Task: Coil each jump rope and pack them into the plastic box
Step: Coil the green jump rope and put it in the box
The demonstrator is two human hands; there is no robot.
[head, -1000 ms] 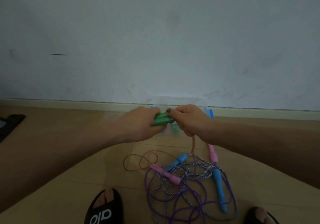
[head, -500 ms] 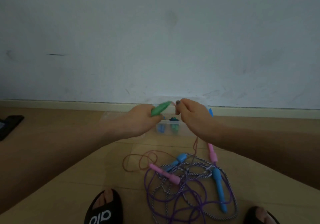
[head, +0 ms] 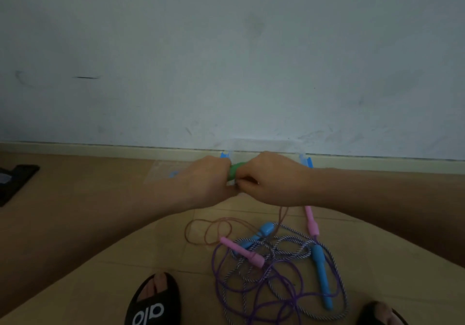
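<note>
Floor (head: 151, 269): light wooden boards, seen from above, running to a pale skirting board (head: 100, 150) at the far side. Wall (head: 226, 48): plain, pale grey-blue, scuffed low down, with one short dark mark at the left.

Plastic box (head: 251, 145): clear, set on the floor against the skirting board, far centre, largely hidden behind the hands. Blue clips (head: 305, 161) are seen at its two upper corners. Its contents cannot be told from here. A clear lid (head: 161, 171) appears to lie flat just left of it, though faintly.

Left hand (head: 203, 181): fingers curled round green handles (head: 235, 170), held in front of the box. Right hand (head: 271, 179): fingers curled at the other end of the same green handles, the two hands touching; a thin reddish rope (head: 208, 231) hangs from beneath the right hand and loops on the floor at near left of the pile.

Rope pile, near centre on the floor, well apart from the box: a purple rope (head: 216, 269), a braided white-and-purple rope (head: 289, 243), two pink handles (head: 242, 251) and two blue handles (head: 322, 277), all tangled and overlapping.

Black slide sandal (head: 156, 304): worn on a foot at the near edge, white lettering across the strap. A second foot (head: 380, 312) is partly seen at near right.

Dark flat object (head: 15, 181): on the floor at the far left edge; its kind cannot be told.
</note>
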